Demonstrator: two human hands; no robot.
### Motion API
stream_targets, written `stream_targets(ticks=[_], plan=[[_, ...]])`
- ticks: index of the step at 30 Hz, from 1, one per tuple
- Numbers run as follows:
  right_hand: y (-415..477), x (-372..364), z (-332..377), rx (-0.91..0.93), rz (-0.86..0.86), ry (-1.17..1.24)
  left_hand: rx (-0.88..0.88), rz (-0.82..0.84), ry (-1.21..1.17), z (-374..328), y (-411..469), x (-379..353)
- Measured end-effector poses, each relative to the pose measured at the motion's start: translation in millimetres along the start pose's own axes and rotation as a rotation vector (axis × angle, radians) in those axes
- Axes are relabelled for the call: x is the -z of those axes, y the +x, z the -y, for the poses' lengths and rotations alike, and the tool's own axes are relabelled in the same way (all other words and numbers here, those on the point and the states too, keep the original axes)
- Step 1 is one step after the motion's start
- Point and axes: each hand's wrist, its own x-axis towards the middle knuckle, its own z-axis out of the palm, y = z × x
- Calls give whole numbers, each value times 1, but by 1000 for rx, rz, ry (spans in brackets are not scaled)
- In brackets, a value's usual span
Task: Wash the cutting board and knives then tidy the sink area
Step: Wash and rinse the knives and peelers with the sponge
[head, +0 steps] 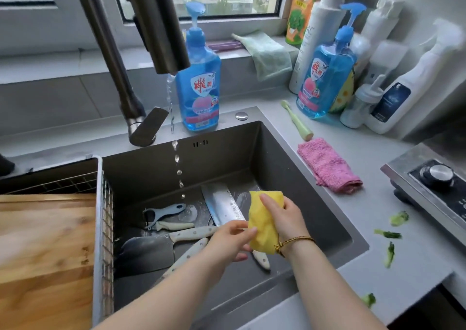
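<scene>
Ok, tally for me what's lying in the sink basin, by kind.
Cleavers: 2
Slimmer white-handled knives: 2, blades hidden
Peeler: 1
Total: 5

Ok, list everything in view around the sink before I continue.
sink: one, dark grey, centre
faucet: one, dark metal, above sink, running
cleavers: two, steel with pale handles, sink floor
smaller knives: two, pale handles, sink floor
peeler: one, light blue, sink floor
cutting board: one, wooden, left of the basin
soap bottles: two, blue, behind sink and right counter
pink cloth: one, pink, counter right of sink
green cloth: one, pale green, windowsill
toothbrush: one, green, counter by pink cloth
vegetable scraps: several, green, right counter
white bottles: several, white, back right corner
yellow sponge: one, yellow, held above a cleaver
left hand: one, grip on sponge's lower edge
right hand: one, grip on sponge's top
</scene>
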Motion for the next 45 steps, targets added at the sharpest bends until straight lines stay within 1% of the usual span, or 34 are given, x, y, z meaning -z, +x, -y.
stream_targets(ticks=[4,6,7,9,12,15,18,21,29,32,35,37,39,41,45], plan=[[26,12,-3,-65,49,-78,93,36,-174,-2,34,-12],[39,21,-5,-51,31,-131,135,32,-194,5,50,-13],[44,25,-6,-42,9,-156,172,-3,-167,10,58,-13],[51,31,-12,-34,-19,-187,269,-126,-42,26,78,-13],[62,37,-20,-32,-2,-209,430,-231,123,54,110,-21],[72,42,-25,-2,-25,-233,451,-269,381,71,132,-38],[78,45,-29,1,-92,-206,444,-293,527,78,142,-49],[83,48,-32,-17,-134,-209,454,-327,591,83,153,-53],[85,49,-29,-26,-130,-200,503,-272,624,81,148,-41],[84,47,-28,-26,-119,-181,520,-267,555,77,129,-32],[79,47,-27,-27,-132,-168,493,-278,402,66,112,-24],[74,47,-26,-26,-137,-166,438,-283,214,54,101,-19],[68,46,-24,-23,-131,-155,395,-253,27,36,88,-13],[63,45,-24,-10,-124,-157,361,-248,-112,20,77,-5],[47,39,-19,97,-128,-179,322,-241,-347,6,51,21]])
